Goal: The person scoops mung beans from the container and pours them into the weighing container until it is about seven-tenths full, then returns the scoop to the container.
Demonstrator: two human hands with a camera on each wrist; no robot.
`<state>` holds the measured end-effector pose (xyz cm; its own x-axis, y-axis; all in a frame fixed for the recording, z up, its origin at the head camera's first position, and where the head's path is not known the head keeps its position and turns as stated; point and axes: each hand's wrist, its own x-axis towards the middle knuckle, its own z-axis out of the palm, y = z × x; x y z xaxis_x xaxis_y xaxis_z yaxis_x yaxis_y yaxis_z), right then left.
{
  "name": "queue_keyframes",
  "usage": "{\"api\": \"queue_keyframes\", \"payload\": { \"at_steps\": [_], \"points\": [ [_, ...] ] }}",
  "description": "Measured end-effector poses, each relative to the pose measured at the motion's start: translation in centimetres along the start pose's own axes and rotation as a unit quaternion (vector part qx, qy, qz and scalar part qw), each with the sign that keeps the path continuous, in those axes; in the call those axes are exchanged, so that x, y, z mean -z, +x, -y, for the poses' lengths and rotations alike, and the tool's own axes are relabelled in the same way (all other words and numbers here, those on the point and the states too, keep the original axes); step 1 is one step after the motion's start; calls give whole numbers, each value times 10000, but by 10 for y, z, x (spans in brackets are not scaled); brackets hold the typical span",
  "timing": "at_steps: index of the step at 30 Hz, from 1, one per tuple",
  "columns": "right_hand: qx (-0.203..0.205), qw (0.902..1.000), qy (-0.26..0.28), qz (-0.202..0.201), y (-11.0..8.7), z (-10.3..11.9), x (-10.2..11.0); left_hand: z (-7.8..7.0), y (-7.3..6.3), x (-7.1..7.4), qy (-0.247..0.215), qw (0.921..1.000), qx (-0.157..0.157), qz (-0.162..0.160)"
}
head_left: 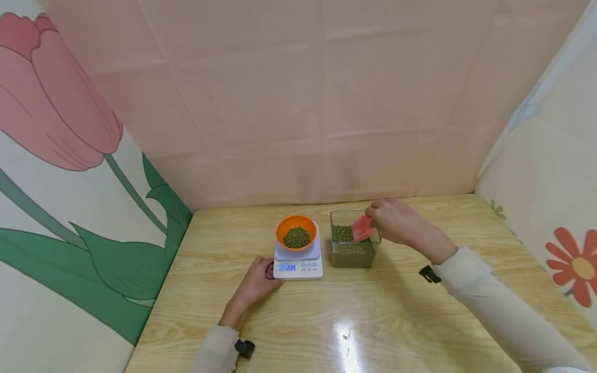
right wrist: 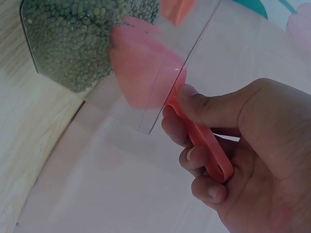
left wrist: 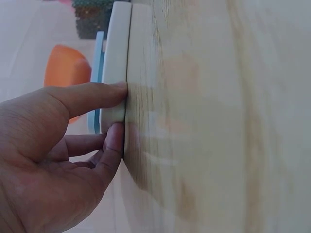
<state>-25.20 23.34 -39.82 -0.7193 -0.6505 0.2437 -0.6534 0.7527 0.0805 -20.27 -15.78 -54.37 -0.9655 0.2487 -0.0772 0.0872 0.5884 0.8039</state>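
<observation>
My right hand (head_left: 396, 220) grips the handle of a pink scoop (right wrist: 146, 68), fingers curled round it. The scoop's blade dips into a clear square container (head_left: 353, 259), its edge at the green mung beans (right wrist: 68, 43) inside. On the left, my left hand (head_left: 257, 280) holds the front left corner of a white kitchen scale (head_left: 298, 269), thumb along its front edge and fingers curled at its side. An orange bowl (head_left: 283, 228) with mung beans in it stands on the scale's platform. Lit digits on the display (head_left: 287, 268) look like 234.
The container stands on the wooden table (head_left: 298, 321) just right of the scale. A pink cloth (head_left: 298, 103) hangs behind the table's back edge. Flower-painted panels rise at the left (head_left: 60, 103) and the right (head_left: 559, 207).
</observation>
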Motion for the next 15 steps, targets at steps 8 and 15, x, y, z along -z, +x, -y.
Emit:
{"api": "queue_keyframes", "payload": {
  "at_steps": [8,15],
  "points": [
    [-64,9999,88,66,2,3,-4,0,0,-1,96,10000,-7,-15],
    [-223,9994,136,210,4,6,-5,0,1,-1,106,9999,-10,-12]
  ]
}}
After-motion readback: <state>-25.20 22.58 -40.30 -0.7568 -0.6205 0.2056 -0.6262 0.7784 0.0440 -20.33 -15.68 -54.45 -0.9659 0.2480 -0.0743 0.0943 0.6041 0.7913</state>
